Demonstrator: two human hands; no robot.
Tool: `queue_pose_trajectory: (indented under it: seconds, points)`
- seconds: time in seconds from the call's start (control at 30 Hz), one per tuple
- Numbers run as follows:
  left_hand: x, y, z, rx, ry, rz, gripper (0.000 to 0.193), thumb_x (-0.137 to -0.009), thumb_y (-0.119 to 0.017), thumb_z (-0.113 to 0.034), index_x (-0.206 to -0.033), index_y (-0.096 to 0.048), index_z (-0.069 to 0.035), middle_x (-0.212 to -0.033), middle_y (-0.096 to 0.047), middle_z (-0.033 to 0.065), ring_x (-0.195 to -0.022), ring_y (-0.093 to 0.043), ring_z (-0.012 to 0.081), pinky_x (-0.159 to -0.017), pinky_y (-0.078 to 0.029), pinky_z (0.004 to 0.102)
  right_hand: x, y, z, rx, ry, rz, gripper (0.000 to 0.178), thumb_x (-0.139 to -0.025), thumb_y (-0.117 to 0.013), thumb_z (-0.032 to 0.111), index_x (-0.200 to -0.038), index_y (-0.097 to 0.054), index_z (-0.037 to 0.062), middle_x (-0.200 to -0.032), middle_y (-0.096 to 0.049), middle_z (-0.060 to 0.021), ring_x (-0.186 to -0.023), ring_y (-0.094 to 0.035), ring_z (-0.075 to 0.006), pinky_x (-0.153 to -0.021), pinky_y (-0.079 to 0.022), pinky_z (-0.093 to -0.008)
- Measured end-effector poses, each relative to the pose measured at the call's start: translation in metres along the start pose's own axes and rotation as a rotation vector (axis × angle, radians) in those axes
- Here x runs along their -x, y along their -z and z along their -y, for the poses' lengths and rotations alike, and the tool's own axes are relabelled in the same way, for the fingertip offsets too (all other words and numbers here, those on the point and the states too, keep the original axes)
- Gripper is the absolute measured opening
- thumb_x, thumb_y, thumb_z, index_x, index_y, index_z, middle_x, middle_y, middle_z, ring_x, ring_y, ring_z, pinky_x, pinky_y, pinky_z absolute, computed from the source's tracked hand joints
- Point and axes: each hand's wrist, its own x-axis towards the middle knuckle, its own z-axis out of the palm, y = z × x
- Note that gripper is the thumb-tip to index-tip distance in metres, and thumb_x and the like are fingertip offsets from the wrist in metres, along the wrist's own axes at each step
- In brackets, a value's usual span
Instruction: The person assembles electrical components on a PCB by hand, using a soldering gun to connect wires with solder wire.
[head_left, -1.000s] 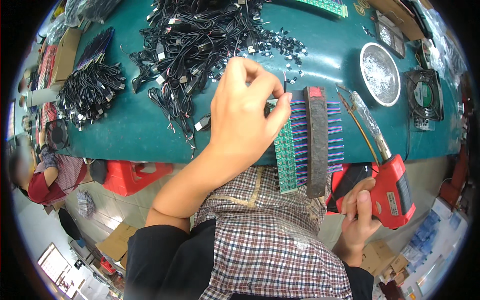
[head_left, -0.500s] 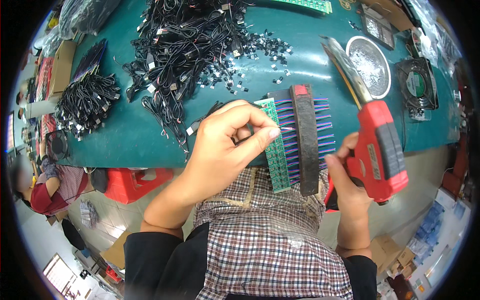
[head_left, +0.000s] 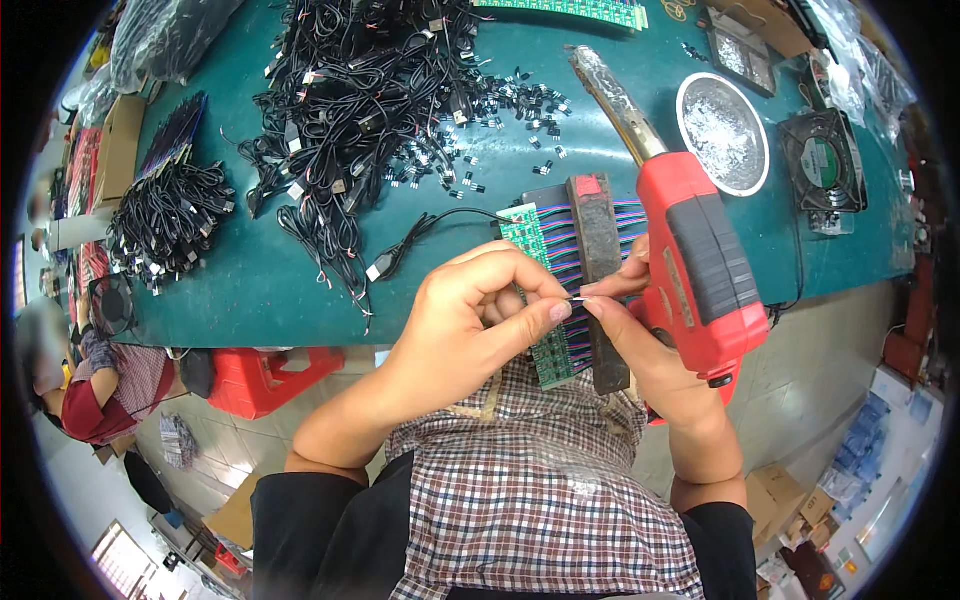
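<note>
Left hand (head_left: 470,320) sat at centre frame, thumb and forefinger pressed together on a thin wire end (head_left: 578,298). Right hand (head_left: 640,340) was closed around the red soldering gun (head_left: 700,265), whose long metal tip ran toward the upper middle of the frame; its forefinger and thumb also met the same wire end, so both hands pinched it at one point.

Just behind the fingers, at centre, lay the green circuit board (head_left: 535,290) with its row of coloured ribbon wires (head_left: 560,245), held under a dark clamp bar (head_left: 598,270) at the near edge of the teal table (head_left: 300,290).

Judged step: preparing or positioning one fine wire before soldering; the gun tip pointed away from the board, so no joint was being made. The next move would call for placing the wire on its pad and turning the gun so the tip reaches it.

Upper left: piles of black cables (head_left: 340,90). Upper right: round metal dish (head_left: 722,130), small fan (head_left: 826,160).
</note>
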Motion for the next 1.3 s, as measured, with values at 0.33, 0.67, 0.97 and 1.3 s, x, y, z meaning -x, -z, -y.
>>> queue_pose_trajectory:
  seconds: [0.33, 0.67, 0.97, 1.3]
  points:
    - [0.001, -0.001, 0.000, 0.502, 0.197, 0.071, 0.011, -0.092, -0.075, -0.006, -0.097, -0.070, 0.002, -0.094, -0.066, 0.0053, -0.080, -0.061, 0.0085, -0.068, -0.048, 0.0211, -0.005, 0.016, -0.003, 0.063, 0.246, 0.278, 0.061, -0.076, -0.075, -0.016, -0.128, -0.048, 0.0023, -0.108, -0.060, -0.0096, -0.099, -0.067, -0.0162, -0.093, -0.052, -0.0324]
    - [-0.014, 0.037, -0.013, -0.971, -0.515, -0.224, 0.015, -0.074, -0.081, 0.001, -0.086, -0.075, -0.005, -0.078, -0.065, 0.0047, -0.067, -0.063, 0.0169, -0.056, -0.048, 0.0299, 0.014, 0.019, 0.004, -0.154, -0.023, 0.053, 0.040, -0.088, -0.067, -0.009, -0.124, -0.053, 0.0014, -0.112, -0.054, -0.0110, -0.092, -0.069, -0.0221, -0.084, -0.059, -0.0384]
    - [-0.036, 0.038, -0.004, -0.997, -0.531, -0.160, 0.012, -0.074, -0.080, -0.005, -0.084, -0.074, -0.008, -0.079, -0.063, 0.0033, -0.070, -0.062, 0.0204, -0.060, -0.049, 0.0326, 0.073, 0.042, -0.003, 0.100, -0.098, -0.090, 0.033, -0.090, -0.070, 0.009, -0.118, -0.056, -0.0028, -0.079, -0.056, -0.0056, -0.056, -0.049, -0.0110, -0.055, -0.044, -0.0270]
    - [-0.039, 0.039, -0.006, -1.084, -0.521, -0.109, 0.013, -0.073, -0.081, -0.006, -0.083, -0.074, -0.009, -0.078, -0.061, 0.0022, -0.071, -0.061, 0.0200, -0.061, -0.049, 0.0333, 0.084, 0.034, -0.001, 0.139, -0.247, -0.031, 0.015, -0.087, -0.066, 0.003, -0.100, -0.060, -0.0016, -0.076, -0.056, -0.0063, -0.059, -0.052, -0.0119, -0.053, -0.043, -0.0269]
